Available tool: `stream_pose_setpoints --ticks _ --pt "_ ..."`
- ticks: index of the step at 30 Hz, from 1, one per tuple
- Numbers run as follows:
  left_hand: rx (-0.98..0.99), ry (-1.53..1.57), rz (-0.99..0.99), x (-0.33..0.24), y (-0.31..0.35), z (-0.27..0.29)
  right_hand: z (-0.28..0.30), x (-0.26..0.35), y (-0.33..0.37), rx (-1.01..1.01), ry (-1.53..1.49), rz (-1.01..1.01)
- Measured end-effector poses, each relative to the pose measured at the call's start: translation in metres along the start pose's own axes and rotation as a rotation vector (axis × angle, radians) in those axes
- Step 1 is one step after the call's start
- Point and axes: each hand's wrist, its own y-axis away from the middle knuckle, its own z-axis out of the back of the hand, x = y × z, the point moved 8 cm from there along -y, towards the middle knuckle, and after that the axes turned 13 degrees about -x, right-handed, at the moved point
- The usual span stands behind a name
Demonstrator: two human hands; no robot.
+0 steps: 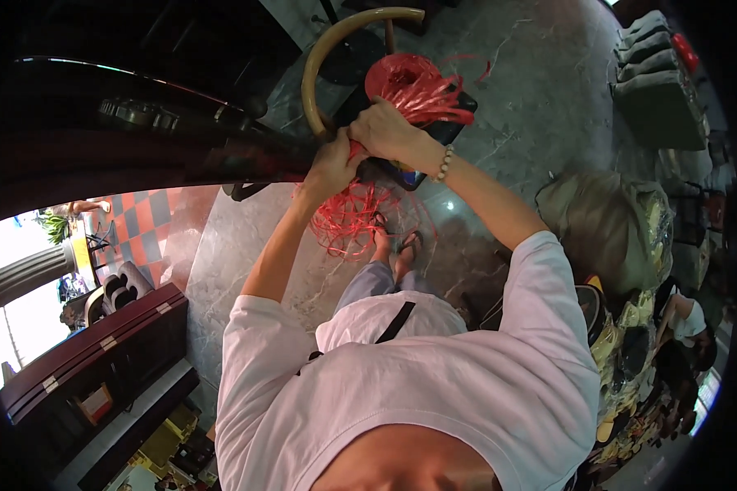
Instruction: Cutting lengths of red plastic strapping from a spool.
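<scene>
My left hand (pixel 331 168) and my right hand (pixel 382 131) meet in front of me, both closed. Between them shows a small bit of red plastic strip (pixel 354 150), which both appear to grip. Just beyond my right hand, a bundle of red plastic strips (pixel 434 101) spills from a red roll (pixel 391 70) on a chair's black seat. The chair's curved wooden armrest (pixel 310 78) rises beside my left hand. Below the hands, a loose tangle of red strips (pixel 344 219) hangs or lies near my feet; which of these, I cannot tell.
Dark polished wooden furniture (pixel 196 155) stands close on the left. Stacked grey chairs (pixel 657 82) are at the far right. A large covered bundle (pixel 598 221) and plastic-wrapped goods sit to my right. A dark wooden cabinet (pixel 131 360) stands lower left, on a grey marbled floor (pixel 540 90).
</scene>
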Motion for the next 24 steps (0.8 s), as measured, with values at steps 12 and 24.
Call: stream_pose_setpoints --ticks 12,24 --pt "0.105 -0.011 -0.028 0.002 0.032 0.029 0.056 -0.09 0.072 0.547 -0.387 -0.579" --pt "-0.261 0.416 -0.032 0.012 0.02 -0.047 0.152 0.019 0.018 0.199 -1.024 -0.614"
